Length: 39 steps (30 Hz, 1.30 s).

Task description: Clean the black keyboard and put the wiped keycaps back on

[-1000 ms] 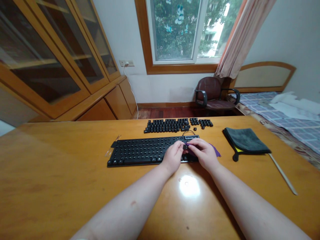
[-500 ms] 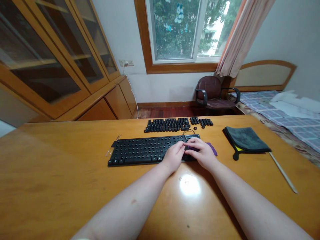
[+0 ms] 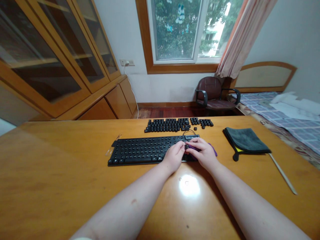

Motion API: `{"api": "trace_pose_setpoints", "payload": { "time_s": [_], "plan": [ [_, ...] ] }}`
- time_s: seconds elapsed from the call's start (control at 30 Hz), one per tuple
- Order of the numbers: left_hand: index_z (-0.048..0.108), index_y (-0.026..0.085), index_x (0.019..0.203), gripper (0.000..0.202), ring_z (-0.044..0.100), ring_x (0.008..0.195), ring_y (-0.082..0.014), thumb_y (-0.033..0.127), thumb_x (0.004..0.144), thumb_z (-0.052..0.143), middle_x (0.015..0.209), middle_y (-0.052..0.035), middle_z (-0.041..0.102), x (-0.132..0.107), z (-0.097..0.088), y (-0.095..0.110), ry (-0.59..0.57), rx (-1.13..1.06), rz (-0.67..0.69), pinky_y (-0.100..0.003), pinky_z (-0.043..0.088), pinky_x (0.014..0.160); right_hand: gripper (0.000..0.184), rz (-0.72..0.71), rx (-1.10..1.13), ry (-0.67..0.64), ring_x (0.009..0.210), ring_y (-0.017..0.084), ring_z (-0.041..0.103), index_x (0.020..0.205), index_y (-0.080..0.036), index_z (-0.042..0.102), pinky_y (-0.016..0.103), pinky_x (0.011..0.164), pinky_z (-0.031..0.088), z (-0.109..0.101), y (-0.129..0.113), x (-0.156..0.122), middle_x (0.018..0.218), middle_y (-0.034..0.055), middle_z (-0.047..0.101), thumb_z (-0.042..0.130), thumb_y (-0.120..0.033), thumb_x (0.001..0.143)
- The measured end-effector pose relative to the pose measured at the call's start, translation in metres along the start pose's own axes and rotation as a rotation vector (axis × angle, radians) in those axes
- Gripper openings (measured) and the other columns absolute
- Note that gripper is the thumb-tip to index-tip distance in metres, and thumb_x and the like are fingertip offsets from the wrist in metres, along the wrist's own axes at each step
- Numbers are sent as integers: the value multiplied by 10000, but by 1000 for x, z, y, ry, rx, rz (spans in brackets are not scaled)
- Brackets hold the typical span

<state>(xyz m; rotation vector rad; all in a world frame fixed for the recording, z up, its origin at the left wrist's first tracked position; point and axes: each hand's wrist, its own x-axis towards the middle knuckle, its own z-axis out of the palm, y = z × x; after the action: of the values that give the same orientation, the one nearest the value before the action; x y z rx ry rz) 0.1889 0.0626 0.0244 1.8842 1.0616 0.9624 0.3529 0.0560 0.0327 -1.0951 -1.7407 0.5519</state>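
A black keyboard (image 3: pixel 142 150) with its keycaps taken off lies on the wooden table (image 3: pixel 62 173). My left hand (image 3: pixel 174 156) and my right hand (image 3: pixel 203 152) meet over its right end, fingers curled together around a small black keycap (image 3: pixel 186 146). A purple cloth (image 3: pixel 213 150) shows under my right hand. Rows of loose black keycaps (image 3: pixel 172 124) lie just behind the keyboard.
A folded dark grey cloth (image 3: pixel 246 140) with a yellow edge lies to the right, a thin pale stick (image 3: pixel 282 173) beside it. A clear plastic strip (image 3: pixel 113 149) sits left of the keyboard. Beyond the table are a brown office chair (image 3: pixel 212 93), a bed and wooden cabinets.
Both hands have lowered slightly toward the keyboard's right end; the keycap they pinch is now closer to the board. The purple cloth shows less from under my right hand.
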Motion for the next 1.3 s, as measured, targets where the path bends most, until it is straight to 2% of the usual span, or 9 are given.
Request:
{"api": "trace_pose_setpoints", "payload": {
  "time_s": [0.1, 0.27, 0.37, 0.5, 0.67, 0.83, 0.97, 1.2, 1.3],
  "plan": [
    [509, 190, 786, 226, 522, 746, -134, 295, 896, 342, 777, 2, 576, 0, 0, 1, 5, -63, -2, -248, 414, 716, 326, 32, 104, 2, 931, 218, 583, 1023, -237, 650, 380, 854, 467, 1, 3, 0, 981, 68, 617, 683, -332, 713],
    [503, 189, 816, 185, 546, 757, -133, 266, 893, 353, 772, 2, 582, 0, 1, 1, 28, -215, -4, -247, 424, 729, 137, 160, 333, 68, 857, 192, 606, 870, -201, 601, 349, 796, 491, 6, 9, -1, 899, 62, 631, 598, -300, 775],
    [501, 190, 829, 170, 541, 752, -131, 260, 892, 359, 766, 2, 572, 0, 2, 3, 34, -236, 3, -244, 425, 721, 127, 190, 273, 39, 789, 184, 612, 850, -202, 627, 347, 760, 499, 6, 8, 0, 847, 54, 645, 610, -301, 772],
    [498, 199, 847, 157, 534, 737, -130, 260, 893, 361, 756, 8, 558, 0, 2, 4, 43, -165, 13, -247, 421, 705, 98, 66, 144, 33, 852, 193, 595, 792, -217, 670, 360, 811, 480, 2, 4, 1, 853, 57, 641, 620, -299, 776],
    [498, 212, 893, 158, 536, 769, -139, 258, 897, 346, 809, 1, 569, 0, 1, 1, 94, -42, 18, -258, 421, 719, 180, 13, 153, -21, 897, 194, 590, 892, -232, 689, 353, 821, 480, 0, 2, 1, 919, 58, 628, 688, -286, 720],
    [493, 221, 920, 159, 550, 792, -149, 266, 900, 342, 838, -4, 585, 0, 1, 2, 45, 60, 51, -269, 426, 731, 174, 14, 123, 56, 845, 190, 596, 839, -238, 707, 359, 800, 486, 2, 1, 1, 872, 46, 635, 725, -292, 675],
    [495, 224, 940, 158, 562, 819, -156, 249, 896, 346, 875, -13, 599, 0, 1, 3, 38, 95, 67, -275, 429, 744, 187, 26, 156, 52, 847, 195, 602, 845, -244, 713, 368, 800, 491, 2, -1, 0, 875, 49, 640, 730, -302, 668],
    [501, 227, 940, 149, 568, 743, -148, 257, 889, 363, 794, 0, 600, 1, 1, 3, 29, 110, 3, -266, 437, 698, 97, 92, 118, 158, 760, 180, 608, 702, -221, 705, 357, 751, 505, 4, 0, -2, 800, 42, 637, 734, -304, 661],
    [499, 226, 930, 137, 572, 743, -150, 252, 883, 373, 776, 2, 602, 1, 2, 3, 25, 107, -8, -267, 439, 694, 77, 89, 110, 155, 748, 180, 610, 673, -220, 700, 356, 755, 503, 3, 0, -2, 777, 42, 646, 722, -294, 676]
  ]
}}
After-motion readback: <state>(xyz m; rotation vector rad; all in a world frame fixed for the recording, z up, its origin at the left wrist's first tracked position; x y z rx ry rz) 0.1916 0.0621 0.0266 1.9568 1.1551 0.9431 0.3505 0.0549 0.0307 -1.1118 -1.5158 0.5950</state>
